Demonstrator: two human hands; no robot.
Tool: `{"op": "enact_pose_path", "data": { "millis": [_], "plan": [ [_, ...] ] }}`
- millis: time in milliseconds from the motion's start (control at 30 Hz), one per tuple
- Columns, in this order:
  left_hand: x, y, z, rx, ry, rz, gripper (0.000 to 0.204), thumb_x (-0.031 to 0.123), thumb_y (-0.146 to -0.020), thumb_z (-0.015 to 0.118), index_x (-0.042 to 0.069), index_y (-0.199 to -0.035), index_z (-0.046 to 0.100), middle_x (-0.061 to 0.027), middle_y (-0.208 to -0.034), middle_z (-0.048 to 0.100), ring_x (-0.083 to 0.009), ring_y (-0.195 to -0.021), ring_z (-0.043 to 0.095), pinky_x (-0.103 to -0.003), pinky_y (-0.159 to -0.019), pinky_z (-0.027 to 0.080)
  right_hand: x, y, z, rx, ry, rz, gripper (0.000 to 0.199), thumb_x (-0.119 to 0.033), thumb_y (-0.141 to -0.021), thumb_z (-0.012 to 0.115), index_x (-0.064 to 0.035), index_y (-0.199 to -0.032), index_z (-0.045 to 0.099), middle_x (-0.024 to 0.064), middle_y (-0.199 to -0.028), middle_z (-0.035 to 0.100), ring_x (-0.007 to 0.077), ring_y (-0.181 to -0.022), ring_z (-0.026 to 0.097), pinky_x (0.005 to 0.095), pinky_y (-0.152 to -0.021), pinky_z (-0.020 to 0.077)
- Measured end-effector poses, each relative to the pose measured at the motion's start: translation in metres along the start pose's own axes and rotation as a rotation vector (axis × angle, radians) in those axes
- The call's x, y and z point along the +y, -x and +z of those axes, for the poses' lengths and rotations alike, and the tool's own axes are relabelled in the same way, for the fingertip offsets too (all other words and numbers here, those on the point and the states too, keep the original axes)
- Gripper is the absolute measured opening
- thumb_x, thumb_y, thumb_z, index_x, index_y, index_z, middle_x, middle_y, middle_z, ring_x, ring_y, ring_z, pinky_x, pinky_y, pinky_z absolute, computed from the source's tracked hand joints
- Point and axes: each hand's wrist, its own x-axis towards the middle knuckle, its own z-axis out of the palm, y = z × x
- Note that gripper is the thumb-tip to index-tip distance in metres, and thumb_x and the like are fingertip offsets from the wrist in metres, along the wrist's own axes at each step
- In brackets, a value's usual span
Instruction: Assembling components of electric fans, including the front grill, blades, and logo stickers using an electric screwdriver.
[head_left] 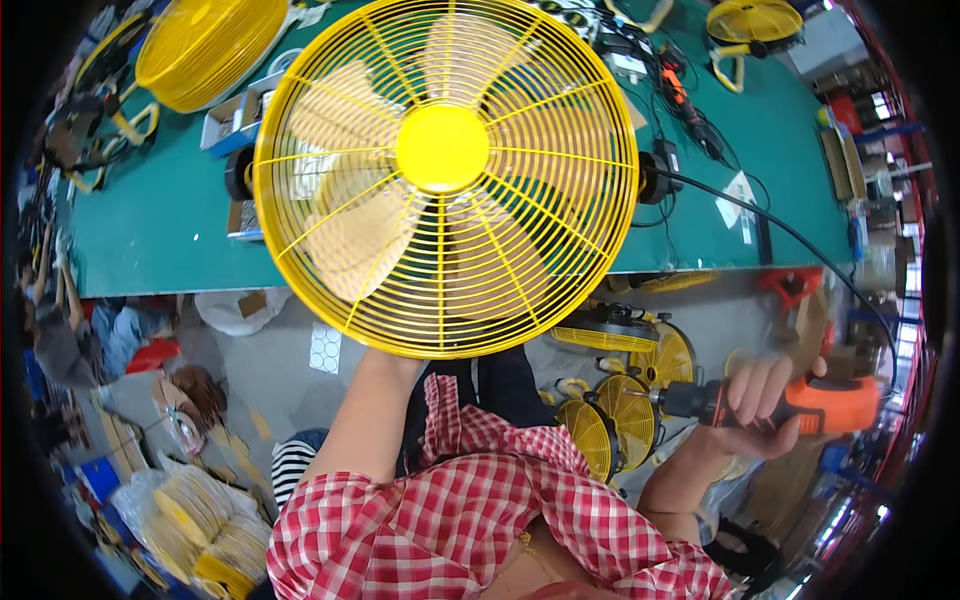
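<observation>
A large round yellow fan (443, 148) with a wire guard, a solid yellow hub and pale blades fills the upper middle, raised over the green table. My left hand (388, 362) meets its lower rim and holds it from behind; the fingers are mostly hidden by the guard. Off to the right, at waist height, my right hand (762, 408) grips an orange and black power screwdriver (835, 404), its black nose pointing left. A black cord (800, 240) runs from the tool up toward the table.
The green table (150, 240) carries another yellow guard (210, 45), open boxes (235, 120), a small yellow fan (752, 22) and tangled cables (690, 100). Several yellow fans (620, 400) stand on the floor below. Bags of yellow parts (200, 520) lie lower left. Another person (60, 340) is at the left.
</observation>
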Motion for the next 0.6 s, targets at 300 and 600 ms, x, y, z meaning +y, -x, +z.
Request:
{"op": "enact_pose_path", "data": {
  "millis": [300,600],
  "plan": [
    [-0.001,-0.002,0.027,-0.003,0.182,-0.16,0.035,0.022,-0.087,0.052,0.009,-0.12,0.049,-0.0064,-0.103,0.06,-0.0247,-0.092,0.057,-0.035,-0.08,0.047,-0.009,0.025,-0.028,0.062,0.046,-0.005,0.058,-0.021,-0.079,0.062,-0.0054,-0.125,0.03,0.0053,-0.064,0.047,0.0139,-0.047,0.05,0.0277,-0.049,0.0455],
    [-0.001,0.008,0.023,0.023,0.334,-0.347,0.035,0.02,-0.087,0.052,0.009,-0.12,0.049,-0.006,-0.102,0.06,-0.0234,-0.09,0.057,-0.034,-0.078,0.048,-0.002,0.021,-0.031,0.122,0.026,0.055,0.06,-0.02,-0.079,0.063,-0.0062,-0.126,0.028,0.0075,-0.066,0.048,0.0159,-0.049,0.05,0.0286,-0.048,0.0433]
  ]
}}
